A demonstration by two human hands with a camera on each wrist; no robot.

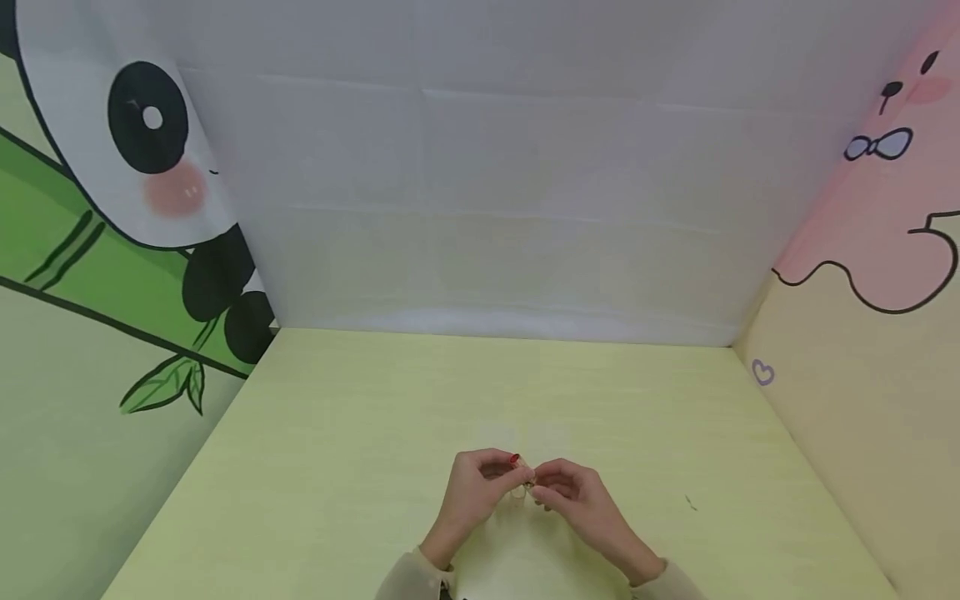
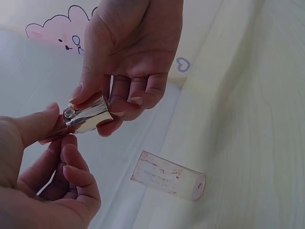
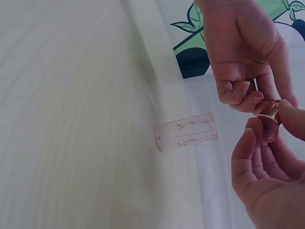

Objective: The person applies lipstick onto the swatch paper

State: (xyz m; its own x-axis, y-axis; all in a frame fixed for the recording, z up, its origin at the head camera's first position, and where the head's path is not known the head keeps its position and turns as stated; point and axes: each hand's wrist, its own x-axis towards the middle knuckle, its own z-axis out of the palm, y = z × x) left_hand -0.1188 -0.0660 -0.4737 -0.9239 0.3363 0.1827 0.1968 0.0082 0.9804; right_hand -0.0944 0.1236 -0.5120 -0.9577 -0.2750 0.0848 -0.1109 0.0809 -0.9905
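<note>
Both hands meet over a small gold lipstick point(image 2: 90, 117) with a red tip point(image 1: 515, 458), held in front of the body. My left hand point(image 1: 471, 490) pinches it between thumb and fingers near the red end. At the other end, the thumb and fingers of my right hand point(image 1: 581, 500) grip the shiny gold base. A round stud shows on the metal in the left wrist view. Below the hands a clear lipstick cap point(image 2: 169, 175) stands upright on the table, smeared red inside, with faint lettering on its side. Fingers partly cover the lipstick in every view.
The pale yellow table point(image 1: 337, 433) reaches back to a white wall panel point(image 1: 487, 208). A panda mural point(image 1: 180, 150) covers the left side wall, and a pink cartoon animal point(image 1: 877, 225) the right one. A small dark mark point(image 1: 691, 502) lies on the table at right.
</note>
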